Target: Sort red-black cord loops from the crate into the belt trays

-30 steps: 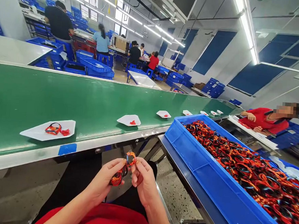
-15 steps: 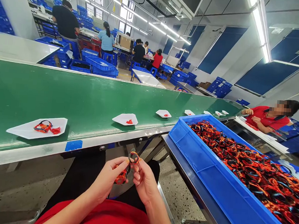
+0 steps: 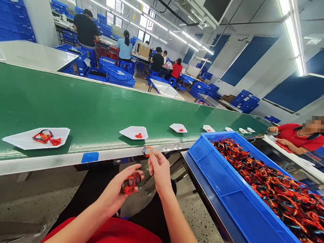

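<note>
Between thumb and fingers, my right hand (image 3: 160, 169) pinches one small orange-and-black band (image 3: 147, 151), a ring shape that could be a hair tie. It hangs at the metal edge of the green conveyor belt (image 3: 96, 106), in front of a white tray (image 3: 129, 132) with a small red piece in it. Lower and to the left, my left hand (image 3: 118, 187) is curled around a bunch of orange-and-black bands (image 3: 131, 183). Farther left on the belt, another white tray (image 3: 24, 140) bears one such band (image 3: 42, 137) beside a red piece (image 3: 55, 142).
At my right a blue crate (image 3: 230, 181) full of orange-and-black bands (image 3: 270, 192) stands on a metal stand. More white trays (image 3: 178, 128) sit along the belt. A co-worker in red (image 3: 299, 135) sits at the far right; other people work behind the belt.
My right hand has moved up and forward with one band, away from my left hand. The left hand keeps the bunch, its fingers looser. The trays have shifted slightly left along the belt.
</note>
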Demonstrator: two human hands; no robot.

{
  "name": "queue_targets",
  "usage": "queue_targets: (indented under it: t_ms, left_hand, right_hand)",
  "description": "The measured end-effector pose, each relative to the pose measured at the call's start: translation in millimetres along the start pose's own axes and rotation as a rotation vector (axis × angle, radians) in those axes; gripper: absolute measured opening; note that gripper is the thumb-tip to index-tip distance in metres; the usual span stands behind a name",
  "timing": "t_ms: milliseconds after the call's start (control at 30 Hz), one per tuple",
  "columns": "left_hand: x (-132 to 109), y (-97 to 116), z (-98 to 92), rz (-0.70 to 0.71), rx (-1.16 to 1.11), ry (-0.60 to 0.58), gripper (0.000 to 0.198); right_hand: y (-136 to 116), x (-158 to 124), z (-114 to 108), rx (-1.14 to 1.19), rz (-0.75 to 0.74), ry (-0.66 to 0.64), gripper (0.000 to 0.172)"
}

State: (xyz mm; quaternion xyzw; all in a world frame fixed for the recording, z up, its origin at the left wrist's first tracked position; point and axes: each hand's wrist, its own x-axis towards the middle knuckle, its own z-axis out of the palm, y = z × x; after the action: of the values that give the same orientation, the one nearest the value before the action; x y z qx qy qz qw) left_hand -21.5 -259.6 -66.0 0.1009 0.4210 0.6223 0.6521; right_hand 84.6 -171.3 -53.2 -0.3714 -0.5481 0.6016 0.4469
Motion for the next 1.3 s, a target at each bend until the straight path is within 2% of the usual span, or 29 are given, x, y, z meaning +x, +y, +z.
queue_targets:
  t_ms: [67,167,267,367,500,633,767,833,900,1033,1133,1200,1300]
  left_hand:
    - [3.4,5.6,-3.4,-0.049,-0.132,0.073,0.027]
    - [6.1,13.4,-9.4,-0.048,-0.266,0.115,0.024]
    - [6.2,18.5,-16.1,-0.019,-0.340,0.130,0.024]
    - [7.1,19.7,-21.1,-0.005,-0.379,0.135,0.023]
    - [11.7,16.0,-21.0,0.006,-0.403,0.129,0.017]
    - [14.0,10.2,-16.1,0.000,-0.365,0.102,0.018]
    - [11.4,7.1,-13.2,-0.012,-0.317,0.076,0.024]
    - [10.1,6.6,-13.3,-0.022,-0.343,0.056,0.025]
    - [9.7,5.9,-14.4,-0.041,-0.365,0.038,0.025]
    - [12.4,1.2,-17.2,-0.117,-0.318,0.068,0.025]
    - [13.2,-3.7,-16.3,-0.110,-0.202,0.110,0.022]
    - [11.4,-5.7,-13.7,-0.053,-0.087,0.058,0.024]
    - [6.6,-5.7,-8.8,0.040,0.085,-0.065,0.033]
  right_hand:
    - [-6.2,28.8,15.1,-0.258,-0.156,-0.003,0.021]
    - [-9.8,65.9,36.3,-0.589,-0.325,-0.014,0.019]
    - [-10.3,75.9,44.8,-0.736,-0.376,-0.064,0.022]
    - [-10.4,53.5,36.5,-0.643,-0.317,-0.127,0.028]
    - [-9.0,2.1,15.3,-0.515,-0.176,-0.217,0.025]
    - [-0.3,-33.3,6.6,-0.646,-0.149,-0.167,0.021]
    - [10.2,-41.1,7.0,-0.715,-0.195,-0.095,0.015]
    - [13.2,-39.5,5.9,-0.624,-0.157,-0.053,0.017]
    - [14.8,-37.2,2.8,-0.440,-0.044,-0.030,0.021]
    - [14.2,-35.4,-6.7,0.080,0.224,-0.041,0.025]
    - [11.9,-36.7,-12.8,0.486,0.432,-0.040,0.024]
    - [11.3,-37.9,-15.1,0.669,0.561,-0.044,0.023]
    - [13.6,-39.3,-15.5,0.809,0.660,-0.058,0.022]
